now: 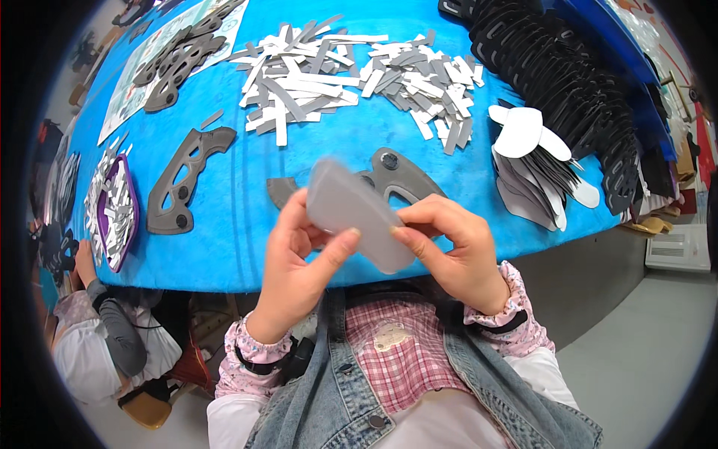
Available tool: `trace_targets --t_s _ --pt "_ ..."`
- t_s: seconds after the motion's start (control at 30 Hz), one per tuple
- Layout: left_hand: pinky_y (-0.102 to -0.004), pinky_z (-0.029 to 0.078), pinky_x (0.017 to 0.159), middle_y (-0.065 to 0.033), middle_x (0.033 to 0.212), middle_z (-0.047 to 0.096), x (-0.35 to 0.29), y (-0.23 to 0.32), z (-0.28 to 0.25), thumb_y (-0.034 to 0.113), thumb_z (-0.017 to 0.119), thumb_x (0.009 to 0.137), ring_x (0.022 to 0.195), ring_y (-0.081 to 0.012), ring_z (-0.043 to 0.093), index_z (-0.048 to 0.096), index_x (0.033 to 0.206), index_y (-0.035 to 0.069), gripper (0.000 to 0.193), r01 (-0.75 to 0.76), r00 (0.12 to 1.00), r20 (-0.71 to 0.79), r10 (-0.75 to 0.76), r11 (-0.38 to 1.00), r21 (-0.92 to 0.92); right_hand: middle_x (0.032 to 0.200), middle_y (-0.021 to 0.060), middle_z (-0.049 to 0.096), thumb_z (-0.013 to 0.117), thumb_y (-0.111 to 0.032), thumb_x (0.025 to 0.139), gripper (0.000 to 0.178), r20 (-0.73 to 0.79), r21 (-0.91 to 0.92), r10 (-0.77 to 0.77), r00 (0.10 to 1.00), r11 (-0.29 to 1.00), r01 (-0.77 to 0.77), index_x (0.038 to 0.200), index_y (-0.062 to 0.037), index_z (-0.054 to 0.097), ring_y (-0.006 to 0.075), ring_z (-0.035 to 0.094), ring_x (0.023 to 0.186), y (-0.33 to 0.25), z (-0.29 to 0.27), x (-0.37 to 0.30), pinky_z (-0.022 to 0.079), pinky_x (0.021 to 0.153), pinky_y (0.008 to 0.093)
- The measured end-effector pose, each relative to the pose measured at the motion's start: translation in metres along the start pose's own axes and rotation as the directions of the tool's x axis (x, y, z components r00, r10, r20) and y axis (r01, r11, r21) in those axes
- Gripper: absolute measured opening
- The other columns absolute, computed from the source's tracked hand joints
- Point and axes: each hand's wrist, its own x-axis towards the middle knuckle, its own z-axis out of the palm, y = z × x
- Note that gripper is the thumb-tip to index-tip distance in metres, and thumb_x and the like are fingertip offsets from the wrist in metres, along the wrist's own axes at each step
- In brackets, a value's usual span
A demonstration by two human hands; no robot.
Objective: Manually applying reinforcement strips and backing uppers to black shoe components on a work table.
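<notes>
Between my two hands, above the table's near edge, is a flat grey pad with rounded ends, slightly blurred. My left hand pinches its left side, thumb on top. The thumb and fingers of my right hand are closed on its right edge. Behind the pad a grey-brown cut-out piece with black round dots lies on the blue cloth, partly hidden by the pad and hands. A similar curved cut-out piece lies to the left.
Two heaps of white and grey strips lie at the far middle. At right are a stack of white-and-grey pads and a long row of black cut-out pieces. A purple-rimmed basket holds strips at left, near another person's hand.
</notes>
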Motion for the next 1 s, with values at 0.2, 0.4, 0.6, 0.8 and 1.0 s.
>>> trace_targets --t_s 0.2,0.4,0.6,0.8,1.0 --pt "-0.0271 0.050 0.073 -0.0069 0.108 0.060 0.005 0.005 -0.014 0.007 0.066 0.086 0.091 -0.0135 0.060 0.040 0.134 0.003 0.054 -0.041 0.978 -0.205 0.045 0.999 0.020 0.087 0.0079 0.063 0.068 -0.006 0.083 0.028 0.135 -0.045 0.152 0.979 0.988 -0.147 0.110 -0.0030 0.063 0.0125 0.061 0.072 -0.003 -0.008 0.000 0.049 0.059 0.0243" --pt "-0.0227 0.044 0.067 -0.0044 0.094 0.065 -0.002 0.015 -0.012 0.008 0.071 0.081 0.081 -0.0095 0.060 0.039 0.137 0.006 0.065 -0.192 0.970 0.224 0.096 0.867 0.459 0.087 0.0057 0.060 0.069 -0.006 0.082 0.027 0.130 -0.033 0.064 0.989 0.998 -0.060 0.108 -0.0026 0.063 0.0101 0.060 0.071 -0.016 -0.010 0.004 0.048 0.059 0.0225" --pt "-0.0280 0.046 0.080 -0.0073 0.103 0.058 -0.001 0.014 -0.023 0.005 0.073 0.077 0.091 -0.0130 0.057 0.037 0.140 0.002 0.073 -0.123 0.959 0.282 -0.013 0.880 0.459 0.085 0.0032 0.062 0.064 -0.003 0.087 0.011 -0.082 0.357 0.318 0.944 0.894 -0.271 0.095 0.0025 0.060 0.0115 0.065 0.075 -0.009 -0.010 0.001 0.054 0.064 0.0235" --pt "-0.0280 0.047 0.078 -0.0093 0.110 0.057 0.002 -0.003 -0.039 -0.002 0.070 0.074 0.097 -0.0196 0.057 0.055 0.126 0.007 0.055 -0.238 0.965 0.149 0.214 0.492 0.837 0.079 0.0094 0.058 0.066 -0.009 0.081 0.009 -0.021 -0.595 -0.021 1.000 0.804 0.005 0.084 -0.0032 0.062 0.0285 0.054 0.074 0.023 -0.022 -0.003 0.043 0.063 0.0365" --pt "-0.0284 0.048 0.075 -0.0098 0.112 0.058 -0.002 -0.013 -0.043 -0.001 0.072 0.072 0.096 -0.0207 0.057 0.063 0.110 0.004 0.040 -0.161 0.980 0.066 0.186 0.558 0.814 0.075 0.0098 0.053 0.065 -0.009 0.082 0.011 0.024 -0.550 0.101 0.995 0.832 -0.071 0.079 -0.0022 0.057 0.0284 0.052 0.073 0.028 -0.028 0.003 0.042 0.066 0.0379"
